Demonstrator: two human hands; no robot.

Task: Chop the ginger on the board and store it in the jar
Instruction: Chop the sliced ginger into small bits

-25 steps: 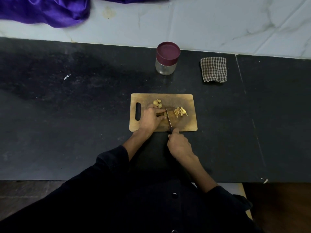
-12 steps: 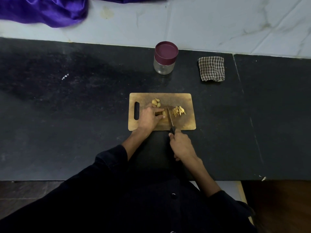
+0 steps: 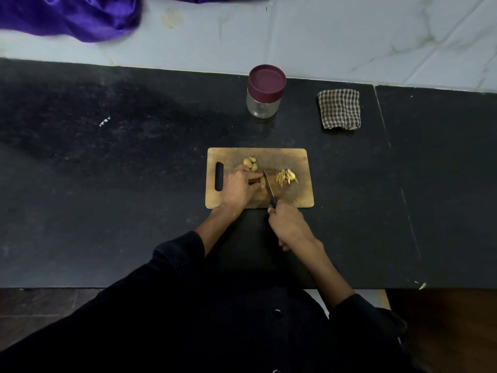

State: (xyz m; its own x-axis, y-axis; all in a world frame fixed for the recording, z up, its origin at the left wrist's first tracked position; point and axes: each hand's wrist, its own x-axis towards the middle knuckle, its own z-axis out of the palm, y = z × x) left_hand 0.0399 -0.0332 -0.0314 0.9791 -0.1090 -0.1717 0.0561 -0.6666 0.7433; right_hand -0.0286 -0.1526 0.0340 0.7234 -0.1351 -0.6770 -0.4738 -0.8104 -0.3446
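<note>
Head view showed chopping mid-way, nowhere near storage. Left hand [image 3: 238, 188] pinned 1 ginger piece [image 3: 262, 181] to the cutting board [image 3: 301, 200], fingers curled over it. Right hand [image 3: 289, 224] gripped the knife [image 3: 269, 187] handle at the board's near edge, blade running away from me, set right against the held piece.

Done, as far as I could judge: 1 small pile of cut slivers [image 3: 287, 177] lay just right of the blade. Left: the held piece, plus a few uncut chunks [image 3: 250, 163] near the board's far side, just beyond the left hand's fingers.

Jar [image 3: 265, 92] stood upright on the table [image 3: 107, 184], well beyond the board, maroon lid on, glass looked empty. So lid off, transfer and closing were all pending.

Folded checked cloth [image 3: 339, 109] sat right of the jar, untouched. I'd call it under half complete.
</note>
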